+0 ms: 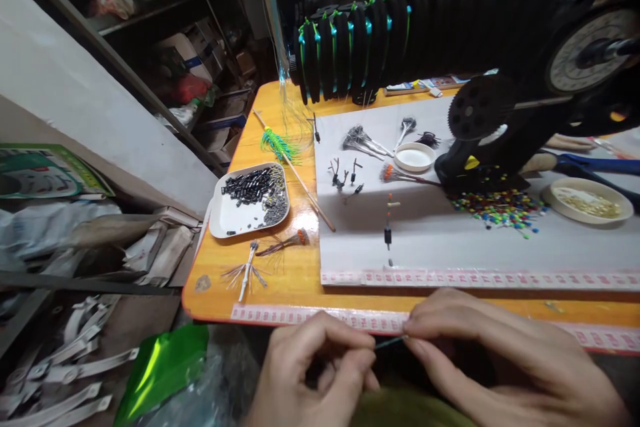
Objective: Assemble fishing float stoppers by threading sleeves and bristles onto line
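Observation:
A short length of thin teal line (pixel 389 343) runs between my hands at the table's front edge. My left hand (pixel 323 367) pinches one end between thumb and forefinger, the other fingers curled in. My right hand (pixel 480 353) also pinches the line, thumb against forefinger. Just beyond my fingers a printed measuring strip (pixel 310 315) lies along the table edge. On the white board (pixel 450 247) ahead sits a small black cylinder (pixel 388 235) with an orange-tipped wire standing out of it. Several similar dark pieces (pixel 354 177) lie farther back.
A white tray (pixel 225 219) of black and grey small parts stands left, near a wooden stick (pixel 310 193) with green-blue threads. Wire bundles (pixel 360 139), colourful beads (pixel 500 207), a dish (pixel 555 197) of gold bits and blue-handled pliers (pixel 595 163) lie around. A black ribbed machine (pixel 450 17) overhangs the board.

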The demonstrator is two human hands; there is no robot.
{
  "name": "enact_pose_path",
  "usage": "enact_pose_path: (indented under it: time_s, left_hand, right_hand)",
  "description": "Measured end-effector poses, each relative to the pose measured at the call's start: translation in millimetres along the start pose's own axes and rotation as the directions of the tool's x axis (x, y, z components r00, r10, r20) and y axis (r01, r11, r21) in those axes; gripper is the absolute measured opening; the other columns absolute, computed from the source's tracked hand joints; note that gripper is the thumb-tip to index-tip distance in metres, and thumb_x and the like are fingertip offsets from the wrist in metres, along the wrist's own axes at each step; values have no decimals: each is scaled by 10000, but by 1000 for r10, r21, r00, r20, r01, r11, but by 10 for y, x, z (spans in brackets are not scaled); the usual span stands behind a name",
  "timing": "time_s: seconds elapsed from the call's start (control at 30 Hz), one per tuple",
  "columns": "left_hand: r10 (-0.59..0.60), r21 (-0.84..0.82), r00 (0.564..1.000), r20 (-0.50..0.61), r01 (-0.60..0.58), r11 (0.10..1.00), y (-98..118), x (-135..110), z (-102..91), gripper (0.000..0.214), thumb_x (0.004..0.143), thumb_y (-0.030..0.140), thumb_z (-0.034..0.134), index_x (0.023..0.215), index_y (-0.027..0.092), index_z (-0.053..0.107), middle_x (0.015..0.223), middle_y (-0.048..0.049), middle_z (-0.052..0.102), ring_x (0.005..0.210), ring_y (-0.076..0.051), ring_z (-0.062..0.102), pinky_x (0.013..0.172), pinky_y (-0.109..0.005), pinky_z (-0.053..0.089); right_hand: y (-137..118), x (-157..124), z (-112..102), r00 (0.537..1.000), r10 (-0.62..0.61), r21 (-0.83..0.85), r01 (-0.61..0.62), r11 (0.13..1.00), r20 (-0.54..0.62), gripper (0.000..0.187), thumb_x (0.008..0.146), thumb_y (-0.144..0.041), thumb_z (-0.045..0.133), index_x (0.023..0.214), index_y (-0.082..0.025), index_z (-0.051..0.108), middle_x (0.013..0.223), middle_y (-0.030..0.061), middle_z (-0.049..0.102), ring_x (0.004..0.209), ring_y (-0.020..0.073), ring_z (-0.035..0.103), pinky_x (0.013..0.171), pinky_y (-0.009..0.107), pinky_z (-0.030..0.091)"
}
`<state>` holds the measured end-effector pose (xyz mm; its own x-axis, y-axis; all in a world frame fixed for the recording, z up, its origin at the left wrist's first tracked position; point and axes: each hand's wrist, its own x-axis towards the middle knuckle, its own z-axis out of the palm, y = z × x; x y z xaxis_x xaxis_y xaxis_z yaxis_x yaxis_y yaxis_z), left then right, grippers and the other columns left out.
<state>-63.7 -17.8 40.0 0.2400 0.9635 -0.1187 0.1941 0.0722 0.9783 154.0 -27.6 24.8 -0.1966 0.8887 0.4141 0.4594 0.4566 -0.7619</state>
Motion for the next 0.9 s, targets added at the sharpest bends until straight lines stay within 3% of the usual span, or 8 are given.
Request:
enact_pose_path:
  time_s: [0.03, 0.1, 0.17, 0.2, 0.3, 0.47, 0.7, 0.9]
  left_hand:
    - [187, 156, 981, -43, -178, 972, 23, 77, -28, 95, 930, 185, 673, 871, 197, 746, 653, -11, 750, 535, -108, 604, 527, -216, 417]
    - [498, 402, 867, -18, -450, 797, 68, 259, -81, 147, 895, 52, 635, 883, 165, 730, 682, -18, 743, 565, -114, 621, 553, -224, 448]
    - [644, 532, 764, 42, -562, 633, 104, 437, -126, 157, 873, 1, 626, 877, 131, 715, 713, -36, 727, 638, -138, 627, 627, -256, 478]
    - [666, 570, 744, 58, -572, 590, 115, 509, -144, 147, 872, 0, 635, 867, 123, 714, 733, -45, 720, 682, -153, 617, 661, -274, 481]
    - [637, 622, 768, 66, -531, 576, 112, 623, -183, 135, 867, 11, 668, 831, 130, 721, 814, -64, 688, 836, -196, 581, 788, -319, 478]
    - [543, 572, 838, 42, -466, 675, 63, 609, -200, 152, 868, 11, 653, 845, 146, 719, 921, -67, 626, 965, -205, 556, 875, -316, 456]
    - [474, 518, 880, 29, -419, 746, 80, 624, -179, 162, 851, 5, 649, 835, 156, 704, 929, -52, 610, 947, -193, 580, 847, -312, 468]
    - [465, 489, 885, 6, -408, 771, 86, 622, -198, 180, 822, 4, 660, 820, 182, 687, 904, -36, 616, 908, -196, 597, 805, -318, 498]
  right_hand:
    - [14, 24, -14, 1000, -21, -50, 21, 999, -5, 208, 958, -85, 655, 1056, -268, 642, 882, 0, 735, 764, 159, 722, 672, 242, 573]
    - [25, 109, -41, 997, -67, -152, 61, 986, -34, 178, 982, -88, 619, 1050, -251, 639, 891, 13, 717, 781, 165, 705, 684, 260, 559]
    - [29, 206, -60, 993, -112, -264, 97, 960, -45, 155, 1012, -114, 587, 1083, -235, 653, 934, 32, 717, 819, 172, 697, 715, 275, 552]
    - [36, 246, -65, 991, -127, -316, 110, 942, -34, 147, 1025, -131, 576, 1101, -228, 658, 958, 43, 715, 837, 177, 692, 731, 285, 547]
    - [90, 298, -57, 988, -148, -409, 150, 900, 37, 146, 1040, -166, 568, 1142, -216, 659, 1014, 68, 700, 882, 197, 681, 776, 308, 534]
    - [189, 255, -31, 989, -137, -432, 150, 889, 62, 165, 1020, -173, 603, 1171, -202, 663, 1018, 69, 680, 889, 198, 671, 789, 314, 515]
    - [197, 263, -44, 987, -139, -438, 159, 885, 78, 194, 1018, -156, 593, 1194, -195, 665, 1022, 53, 663, 892, 159, 656, 768, 274, 509]
    - [226, 159, -38, 993, -86, -438, 112, 892, 79, 199, 1027, -220, 595, 1218, -246, 642, 1040, 56, 644, 889, 190, 657, 758, 326, 522]
